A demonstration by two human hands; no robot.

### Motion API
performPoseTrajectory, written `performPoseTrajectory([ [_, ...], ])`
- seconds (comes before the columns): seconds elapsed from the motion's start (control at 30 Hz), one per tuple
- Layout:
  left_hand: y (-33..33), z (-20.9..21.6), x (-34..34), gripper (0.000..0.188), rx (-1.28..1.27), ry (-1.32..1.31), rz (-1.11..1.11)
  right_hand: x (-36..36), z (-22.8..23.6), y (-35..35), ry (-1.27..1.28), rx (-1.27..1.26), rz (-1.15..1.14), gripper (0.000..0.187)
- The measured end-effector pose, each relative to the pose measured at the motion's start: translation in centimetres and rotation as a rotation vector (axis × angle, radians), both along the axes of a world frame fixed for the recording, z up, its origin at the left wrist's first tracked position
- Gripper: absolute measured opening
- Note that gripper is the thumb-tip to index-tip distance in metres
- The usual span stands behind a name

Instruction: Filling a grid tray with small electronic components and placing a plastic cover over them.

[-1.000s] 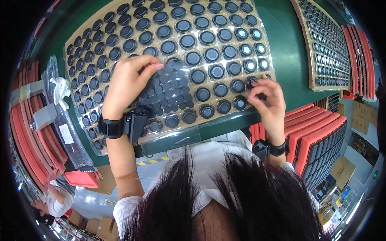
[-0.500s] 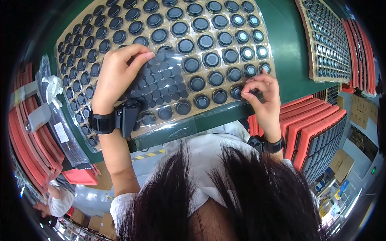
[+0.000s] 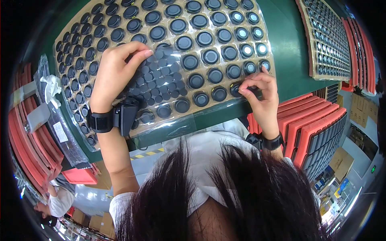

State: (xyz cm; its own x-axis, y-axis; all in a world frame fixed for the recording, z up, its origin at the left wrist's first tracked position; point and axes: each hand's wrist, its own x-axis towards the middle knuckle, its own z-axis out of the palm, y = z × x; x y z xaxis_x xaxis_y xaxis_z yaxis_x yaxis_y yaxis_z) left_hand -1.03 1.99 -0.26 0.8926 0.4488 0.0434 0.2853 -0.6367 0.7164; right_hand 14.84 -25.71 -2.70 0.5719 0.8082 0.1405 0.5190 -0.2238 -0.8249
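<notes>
A clear plastic tray (image 3: 187,110) holds rows of round black parts (image 3: 204,39) in its pockets. Some parts at the right have pale, shiny centres (image 3: 242,33). Over its near middle lies a clear bag (image 3: 173,60) with many small dark discs (image 3: 155,76) inside. My left hand (image 3: 116,72) is closed, thumb and index finger pinching the bag's far edge. My right hand (image 3: 263,90) is closed too, thumb and index fingertip together at the edge of a black part in the near right row. What lies between those fingertips is too small to make out.
The tray rests on a green tabletop (image 3: 287,60). A second filled tray (image 3: 327,44) stands at the far right, with red-edged stacks (image 3: 309,124) below and beside it. At left are a crumpled white glove (image 3: 52,90) and more red stacks (image 3: 30,136). Another person (image 3: 60,199) is at lower left.
My right hand has shifted slightly left, its fingertips now at the near-row black part's edge. My left hand keeps its pinch on the bag.
</notes>
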Motion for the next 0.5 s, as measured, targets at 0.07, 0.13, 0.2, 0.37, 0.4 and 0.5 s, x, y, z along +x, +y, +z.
performPoseTrajectory([
  [0.07, 0.0, 0.1, 0.0, 0.015, 0.003, -0.002, 0.000, 0.1, -0.2, 0.0, -0.065, -0.002, 0.012, 0.037],
  [0.13, 0.0, 0.3, 0.0, 0.014, 0.003, 0.065, -0.001, 0.2, -0.4, 0.1, -0.147, 0.025, 0.013, 0.037],
  [0.2, 0.0, 0.5, 0.0, 0.014, 0.003, 0.097, -0.001, 0.0, -0.2, 0.2, -0.189, 0.038, 0.015, 0.037],
  [0.37, 0.1, 0.2, -0.2, 0.015, 0.009, 0.063, -0.003, -0.2, 0.7, 0.7, 0.077, 0.139, -0.093, 0.026],
  [0.4, 0.0, 0.1, -0.2, 0.016, 0.007, 0.032, -0.002, -0.1, 0.8, 0.8, 0.093, 0.147, -0.076, 0.023],
  [0.5, 0.0, 0.1, -0.1, 0.017, 0.013, 0.005, -0.001, -0.2, 1.4, 1.3, 0.114, 0.124, -0.009, 0.018],
])
